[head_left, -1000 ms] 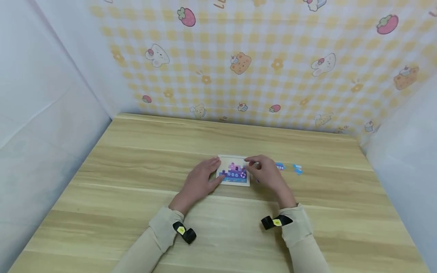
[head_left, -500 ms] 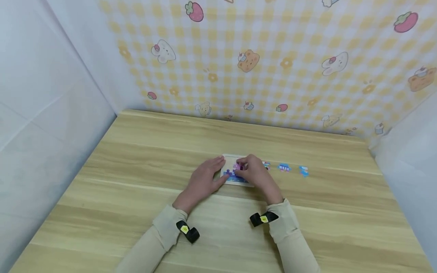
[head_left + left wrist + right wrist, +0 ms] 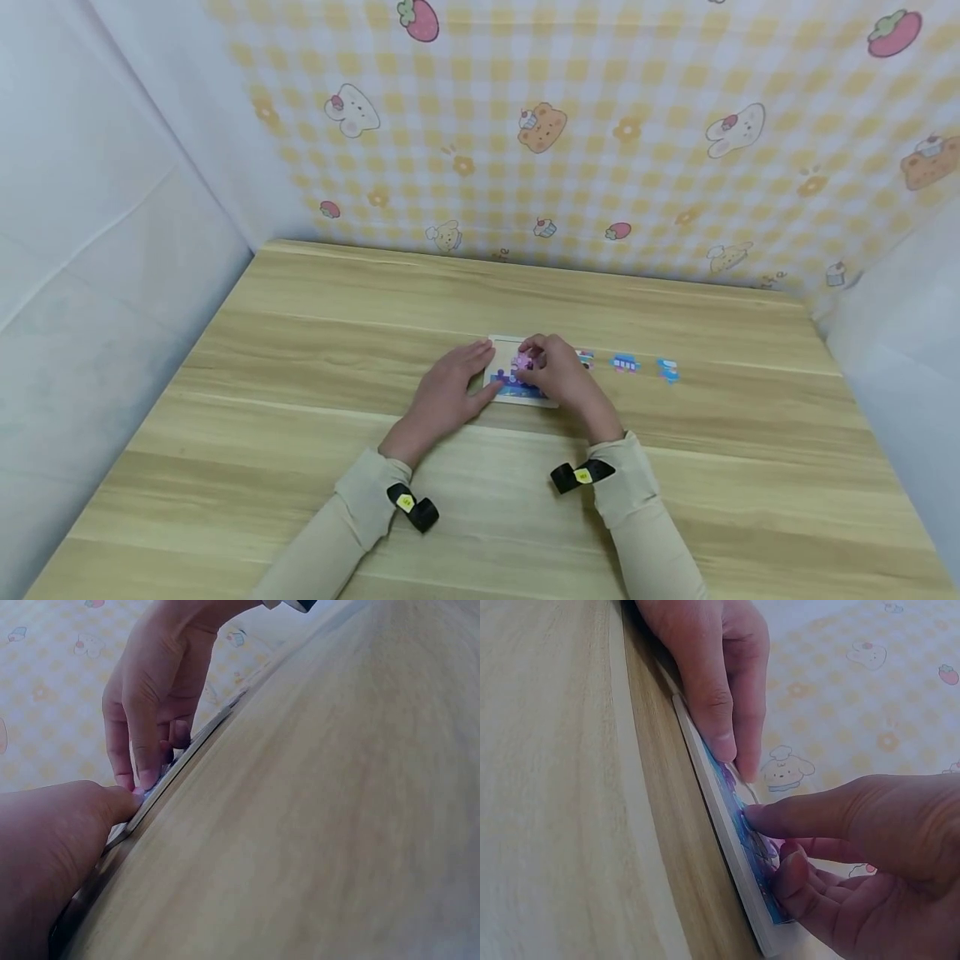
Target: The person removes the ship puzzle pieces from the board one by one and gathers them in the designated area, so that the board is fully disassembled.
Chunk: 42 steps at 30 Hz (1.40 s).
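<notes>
Nearest, black straps (image 3: 412, 508) crossed the cuffs of two beige sleeves (image 3: 652, 533), behind the wrists. Beyond them, the person's right hand (image 3: 561, 369) reached in over the right part of a flat, pale-rimmed puzzle tray (image 3: 726, 825), its thumb and forefinger brought together on a small pink jigsaw piece (image 3: 521, 362). The piece lay at the fingertips, to the left of that palm and inside the tray, with the right hand clearly the nearer of the two; whether it sat flush or slightly raised could not be told, nor could its long axis, since the fingers covered part of it. Below the thumb, a purple and blue printed band (image 3: 510, 390) ran sideways along the tray's near side. The left hand (image 3: 447, 385) rested on the tray's left edge, thumb and fingers spread apart and gripping nothing around, only touching. To the right of the right hand, loose on the pale wood-grain table (image 3: 480, 533), lay a multicoloured piece (image 3: 586, 358) partly hidden just beside it, then a blue piece with white windows (image 3: 625, 364), and farther out a blue-and-white piece (image 3: 668, 371). Past both hands, a yellow-checked cloth (image 3: 465, 100) hung behind the table.
</notes>
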Tool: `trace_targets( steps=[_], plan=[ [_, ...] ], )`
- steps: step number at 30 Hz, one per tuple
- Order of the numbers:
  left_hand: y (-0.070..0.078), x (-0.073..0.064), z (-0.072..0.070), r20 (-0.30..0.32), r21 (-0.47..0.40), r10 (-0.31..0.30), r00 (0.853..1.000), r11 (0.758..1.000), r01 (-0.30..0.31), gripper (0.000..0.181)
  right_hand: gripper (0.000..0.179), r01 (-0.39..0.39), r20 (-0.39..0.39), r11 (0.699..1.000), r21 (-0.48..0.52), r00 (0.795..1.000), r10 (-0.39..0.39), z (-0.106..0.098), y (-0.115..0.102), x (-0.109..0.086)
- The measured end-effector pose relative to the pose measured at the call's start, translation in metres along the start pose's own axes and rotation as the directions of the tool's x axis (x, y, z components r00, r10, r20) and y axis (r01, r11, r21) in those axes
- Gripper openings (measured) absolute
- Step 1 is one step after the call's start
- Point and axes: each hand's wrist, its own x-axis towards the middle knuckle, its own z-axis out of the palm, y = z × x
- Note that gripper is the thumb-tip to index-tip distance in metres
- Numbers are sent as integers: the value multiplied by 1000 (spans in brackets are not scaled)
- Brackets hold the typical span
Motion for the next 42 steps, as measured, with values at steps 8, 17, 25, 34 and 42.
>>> trace_targets(
  steps=[8,17,25,34,42],
  plan=[
    [-1,0,-1,-9,0,5,1000,1000,-5,63,29,46,-37,998,35,998,-45,-2,-1,-1],
    [1,2,1,-3,-2,13,1000,1000,-13,63,21,71,-163,966,249,986,-30,-17,2,-15],
    [3,-1,-1,17,-27,-18,1000,999,18,65,26,73,-262,948,310,965,12,-54,33,-50],
    [-3,0,-5,-8,-22,-3,1000,1000,3,65,27,-68,-215,979,192,970,110,-87,80,-85],
    [1,-1,-2,9,-41,-17,1000,999,17,65,24,-125,-207,981,147,966,154,-90,100,-95]
  ],
)
